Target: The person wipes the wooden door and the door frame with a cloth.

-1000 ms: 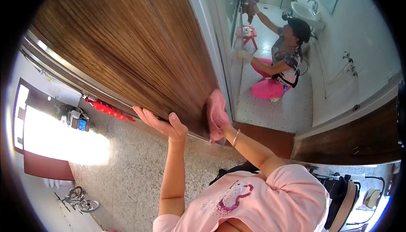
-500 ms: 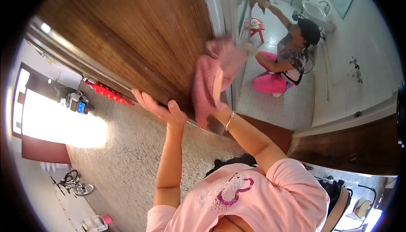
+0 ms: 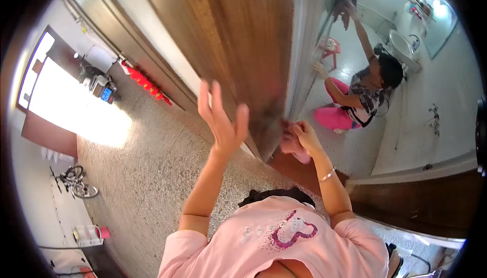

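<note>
From my distant view, my right grip [image 3: 308,138] pinches a crumpled pink cloth [image 3: 291,143] between thumb and fingers. The cloth hangs from this grip, just beside the edge of the tall brown wood-grain door [image 3: 243,40]; it is a bit blurred, so I cannot tell if it touches the door. My left grip [image 3: 225,126] holds nothing: its fingers are spread and lifted at the door's other side, and I am not sure whether they make contact with the wood.

I judge that the step in hand is handling of the cloth at the door edge. The next move calls for a secure pinch on the bunched cloth, and for care about the corner which is between my two grips.

Beyond the right grip, a person [image 3: 368,93] in pink trousers squats on the pale bathroom floor [image 3: 350,149], near a small red stool [image 3: 332,50]. Any reach to that side should, in my opinion, be gentle. Past the left grip, a red hanging ornament [image 3: 144,83] is well apart from it, above the grey speckled floor [image 3: 147,176].
</note>
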A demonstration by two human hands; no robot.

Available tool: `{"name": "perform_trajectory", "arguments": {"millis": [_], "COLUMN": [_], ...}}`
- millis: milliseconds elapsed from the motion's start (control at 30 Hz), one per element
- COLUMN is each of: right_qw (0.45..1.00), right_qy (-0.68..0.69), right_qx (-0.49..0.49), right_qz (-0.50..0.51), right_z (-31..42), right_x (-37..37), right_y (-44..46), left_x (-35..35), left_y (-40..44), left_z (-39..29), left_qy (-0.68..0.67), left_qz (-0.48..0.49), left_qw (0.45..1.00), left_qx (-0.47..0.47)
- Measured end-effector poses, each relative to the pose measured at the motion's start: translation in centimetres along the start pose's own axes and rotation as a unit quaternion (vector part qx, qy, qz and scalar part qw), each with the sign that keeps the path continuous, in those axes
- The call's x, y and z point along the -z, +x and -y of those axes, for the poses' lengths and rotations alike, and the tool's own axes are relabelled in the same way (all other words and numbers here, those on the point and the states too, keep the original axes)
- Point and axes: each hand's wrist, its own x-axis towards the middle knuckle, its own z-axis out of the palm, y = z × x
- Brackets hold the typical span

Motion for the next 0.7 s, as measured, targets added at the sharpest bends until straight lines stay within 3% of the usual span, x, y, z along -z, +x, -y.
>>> {"name": "perform_trajectory", "arguments": {"millis": [33,67,133,200,233,300,333,367,400,433,467,500,533,567,600,633,700], "right_qw": [0.996,0.985,0.98,0.935,0.901,0.914,0.923,0.922,0.936,0.944,0.945,0.972,0.985,0.986,0.989,0.992,0.993], "right_qy": [0.011,0.025,0.045,0.084,0.068,0.045,0.017,0.015,-0.021,-0.056,-0.055,0.014,0.082,0.082,0.072,0.061,0.075], "right_qx": [0.084,0.166,0.148,0.247,0.313,0.317,0.324,0.324,0.321,0.316,0.314,0.224,0.13,0.123,0.109,0.096,0.076], "right_qz": [0.025,0.048,0.128,0.239,0.292,0.25,0.208,0.211,0.142,0.071,0.072,0.076,0.077,0.076,0.069,0.062,0.053], "right_z": [3.8,8.1,14.6,17.4,18.0,18.3,18.2,17.7,16.7,15.6,14.4,13.1,11.8,10.9,10.0,9.3,7.9], "right_x": [-0.3,-0.5,-0.4,-0.9,-0.9,-1.0,-1.0,-0.7,-0.1,0.5,1.3,2.2,3.1,3.9,4.9,5.6,6.4], "right_y": [-1.9,-4.2,-8.7,-11.2,-11.7,-12.5,-12.7,-12.6,-12.4,-12.1,-12.1,-12.2,-12.5,-12.9,-13.3,-13.7,-14.3], "left_x": [0.5,0.9,1.1,0.5,-0.3,0.1,1.2,1.9,2.6,3.4,4.3,5.8,8.7,9.8,10.9,10.0,8.4], "left_y": [-2.3,-4.3,-7.1,-9.7,-11.5,-12.3,-11.5,-10.7,-9.8,-8.6,-6.5,-4.1,-0.8,0.8,5.4,9.6,13.8], "left_z": [-0.7,-1.3,-3.3,-4.6,-4.3,-3.6,-2.6,-2.2,-1.8,-1.6,0.2,2.2,1.9,4.3,2.5,1.5,2.2], "left_qy": [0.008,-0.071,-0.216,-0.279,-0.383,-0.471,-0.424,-0.429,-0.434,-0.482,-0.425,-0.364,-0.341,-0.302,-0.425,-0.45,-0.347], "left_qz": [-0.006,0.035,0.083,0.09,0.128,0.16,0.175,0.123,0.068,-0.053,-0.126,-0.196,-0.161,-0.174,-0.151,-0.221,-0.198], "left_qw": [1.0,0.997,0.973,0.956,0.895,0.795,0.819,0.806,0.789,0.715,0.767,0.81,0.793,0.867,0.856,0.847,0.914], "left_qx": [-0.009,-0.024,-0.008,0.029,0.19,0.347,0.345,0.389,0.429,0.504,0.464,0.417,0.478,0.355,0.252,0.18,0.064]}}
